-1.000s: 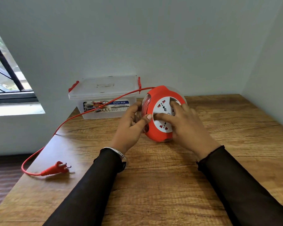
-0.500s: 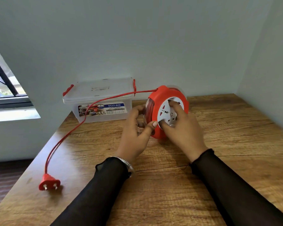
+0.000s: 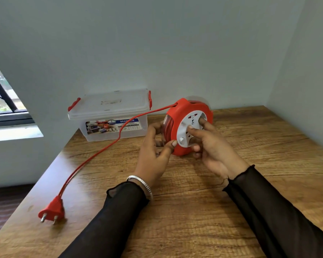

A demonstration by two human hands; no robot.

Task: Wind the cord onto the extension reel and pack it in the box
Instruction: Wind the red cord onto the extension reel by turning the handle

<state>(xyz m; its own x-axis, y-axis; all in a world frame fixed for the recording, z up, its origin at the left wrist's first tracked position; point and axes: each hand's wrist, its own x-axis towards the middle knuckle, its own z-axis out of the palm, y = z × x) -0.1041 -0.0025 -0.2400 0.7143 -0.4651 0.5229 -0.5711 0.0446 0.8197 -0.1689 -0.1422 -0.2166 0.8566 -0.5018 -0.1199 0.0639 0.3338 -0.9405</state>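
Note:
A red extension reel (image 3: pixel 177 116) with a white socket face stands on edge on the wooden table (image 3: pixel 203 211). My left hand (image 3: pixel 154 155) grips its left rim, thumb on the red front. My right hand (image 3: pixel 211 146) holds the reel from the right, with fingertips pressed into the white socket face. The red cord (image 3: pixel 101 151) runs from the reel's top down leftward across the table to a red two-pin plug (image 3: pixel 51 211) lying near the table's left edge. A clear plastic box (image 3: pixel 110 116) with a shut lid and red clips stands behind, by the wall.
Walls close off the table at the back and on the right. A window (image 3: pixel 0 101) with a white sill is at the far left. The table's left edge drops to a dark floor (image 3: pixel 4 202).
The plug has slid along the table toward the reel and turned its pins toward me, as the cord's slack shortened. My right fingers have shifted round on the white socket face.

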